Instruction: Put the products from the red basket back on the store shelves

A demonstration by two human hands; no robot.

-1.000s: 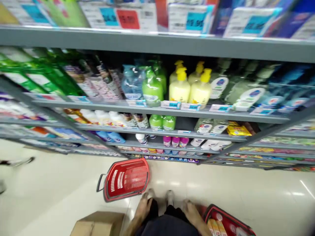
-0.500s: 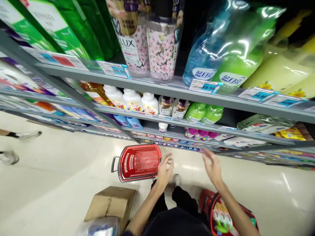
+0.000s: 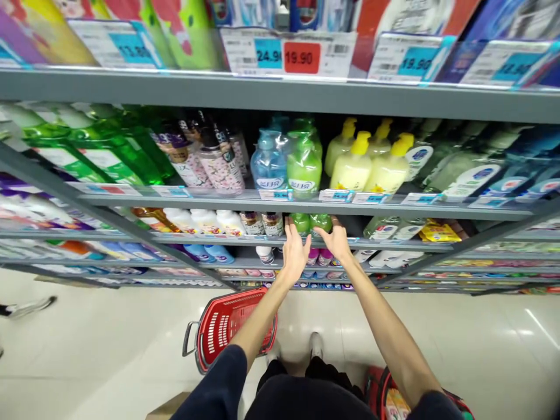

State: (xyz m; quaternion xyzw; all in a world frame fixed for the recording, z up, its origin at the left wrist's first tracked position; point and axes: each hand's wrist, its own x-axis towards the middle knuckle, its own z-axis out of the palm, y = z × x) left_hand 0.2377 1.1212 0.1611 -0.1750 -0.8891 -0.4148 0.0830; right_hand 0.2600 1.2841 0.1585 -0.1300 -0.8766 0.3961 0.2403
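Both my arms reach out toward a grey store shelf. My left hand (image 3: 294, 252) is open, fingers spread, just below a pair of small green bottles (image 3: 310, 223) on the second shelf. My right hand (image 3: 336, 239) is open too, beside the same green bottles and above pink-capped bottles (image 3: 318, 256). Neither hand holds anything. On the shelf above stand blue and green wrapped bottles (image 3: 286, 160) and yellow pump bottles (image 3: 370, 166).
An empty red basket (image 3: 223, 326) stands on the pale floor at my left foot. A second red basket (image 3: 394, 396) with goods sits at my right. A cardboard box corner (image 3: 168, 408) shows at the bottom. Another person's shoe (image 3: 30, 306) is at far left.
Both hands rose from near the floor baskets up to the shelf with the green bottles. The view tilted upward and pulled back from the shelves.
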